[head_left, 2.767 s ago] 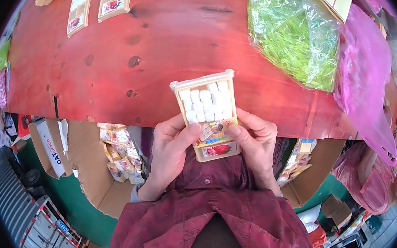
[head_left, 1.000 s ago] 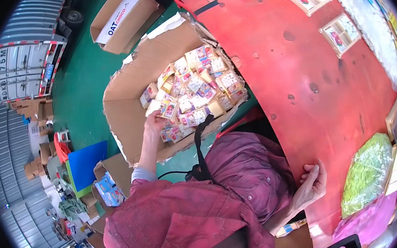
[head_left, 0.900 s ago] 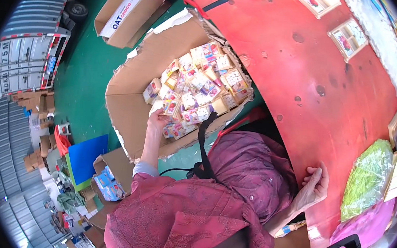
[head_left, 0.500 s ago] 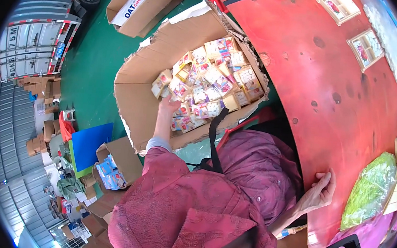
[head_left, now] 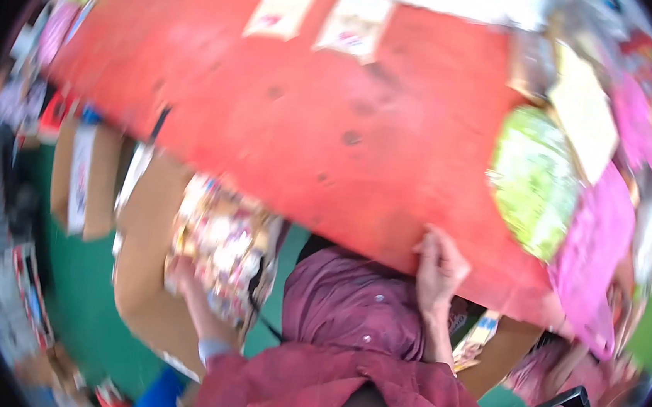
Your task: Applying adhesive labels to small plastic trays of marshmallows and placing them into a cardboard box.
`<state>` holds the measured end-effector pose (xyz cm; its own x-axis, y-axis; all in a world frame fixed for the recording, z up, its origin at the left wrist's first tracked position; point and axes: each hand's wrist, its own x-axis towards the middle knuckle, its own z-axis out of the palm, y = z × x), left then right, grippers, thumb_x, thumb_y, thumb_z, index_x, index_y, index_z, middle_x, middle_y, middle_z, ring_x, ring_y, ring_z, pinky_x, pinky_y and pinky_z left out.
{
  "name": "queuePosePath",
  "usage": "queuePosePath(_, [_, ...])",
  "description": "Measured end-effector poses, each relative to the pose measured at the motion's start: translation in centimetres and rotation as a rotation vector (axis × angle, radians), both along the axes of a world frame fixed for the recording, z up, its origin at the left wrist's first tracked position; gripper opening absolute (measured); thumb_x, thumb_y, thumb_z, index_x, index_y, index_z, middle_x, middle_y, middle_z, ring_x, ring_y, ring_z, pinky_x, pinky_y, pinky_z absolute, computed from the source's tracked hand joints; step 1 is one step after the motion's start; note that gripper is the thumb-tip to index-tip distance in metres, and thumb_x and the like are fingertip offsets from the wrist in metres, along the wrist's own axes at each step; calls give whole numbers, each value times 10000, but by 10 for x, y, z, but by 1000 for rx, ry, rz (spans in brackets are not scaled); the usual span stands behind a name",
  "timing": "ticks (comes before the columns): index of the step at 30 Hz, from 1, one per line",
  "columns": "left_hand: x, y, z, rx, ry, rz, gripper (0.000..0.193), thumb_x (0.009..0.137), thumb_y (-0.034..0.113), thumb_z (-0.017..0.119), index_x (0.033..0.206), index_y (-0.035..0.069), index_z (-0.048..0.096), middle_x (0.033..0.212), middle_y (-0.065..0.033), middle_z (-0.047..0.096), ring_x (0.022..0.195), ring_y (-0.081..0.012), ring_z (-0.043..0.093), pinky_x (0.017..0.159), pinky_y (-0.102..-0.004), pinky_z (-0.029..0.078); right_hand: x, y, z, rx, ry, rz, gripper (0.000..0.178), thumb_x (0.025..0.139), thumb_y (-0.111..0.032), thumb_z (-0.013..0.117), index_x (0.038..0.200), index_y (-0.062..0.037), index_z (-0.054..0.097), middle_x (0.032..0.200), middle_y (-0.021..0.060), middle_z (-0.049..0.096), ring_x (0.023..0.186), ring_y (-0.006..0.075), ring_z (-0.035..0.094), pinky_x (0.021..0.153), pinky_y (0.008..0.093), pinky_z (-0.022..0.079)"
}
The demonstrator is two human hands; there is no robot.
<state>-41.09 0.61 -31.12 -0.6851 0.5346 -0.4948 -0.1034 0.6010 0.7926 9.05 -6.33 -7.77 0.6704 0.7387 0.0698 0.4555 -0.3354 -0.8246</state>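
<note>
At the lower left, a large open cardboard box [head_left: 146,265] holds a heap of small wrapped packets [head_left: 219,233], colourful and blurred. My left hand [head_left: 182,275] reaches into it, at the heap's left side. Motion smears its fingers, so I cannot make out whether a packet is in them. On the near edge of the red table [head_left: 333,119] rests my right hand [head_left: 442,269], its fingers loosely curled in with nothing between them. Two pale, partitioned trays with small pink-red marks lie towards the table's far side: a left tray [head_left: 285,6] and a right tray [head_left: 355,24].
A clear bag of bright green material [head_left: 533,179] lies on the table's right, beside a pink plastic sheet [head_left: 597,250] and pale boards [head_left: 582,110]. Another cardboard box [head_left: 84,178] stands on the green floor at left. Beyond the pink sheet, a person's arm [head_left: 564,368] shows.
The view has swung right, bringing the table to the middle and the box to the lower left. My left hand stays in the box; the packet that was by its fingers no longer shows clearly.
</note>
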Motion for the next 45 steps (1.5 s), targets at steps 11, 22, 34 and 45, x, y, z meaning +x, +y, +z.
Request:
queuePosePath(11, [272, 129, 299, 878, 329, -621, 177, 873, 82, 523, 1006, -17, 587, 927, -45, 591, 852, -123, 542, 775, -244, 432, 7, -16, 2, 206, 15, 62, 132, 786, 3, 596, 914, 11, 627, 679, 116, 619, 586, 185, 626, 524, 271, 494])
queuePosePath(22, [465, 240, 272, 1079, 1116, -1408, 252, 800, 117, 563, 1003, -31, 564, 1089, -186, 541, 1098, -366, 447, 949, -433, 347, 9, -14, 2, 283, 11, 126, 141, 772, -9, 615, 913, -16, 615, 672, 106, 602, 592, 232, 610, 516, 312, 483])
queuePosePath(34, [451, 256, 231, 620, 1037, -1667, 591, 903, 330, 455, 1370, 20, 266, 1461, -168, 145, 1357, -323, 111, 1081, -475, 134, 10, -9, 5, 267, -52, 169, 161, 768, 1, 618, 926, -24, 602, 630, 89, 572, 572, 224, 591, 493, 313, 466])
queuePosePath(45, [426, 269, 254, 834, 964, -1255, 513, 897, 322, 458, 1281, -13, 397, 1387, -242, 266, 1311, -402, 182, 1068, -456, 178, 7, -9, 5, 229, -35, 139, 104, 800, 5, 594, 900, 13, 620, 628, 100, 582, 559, 182, 598, 524, 268, 474])
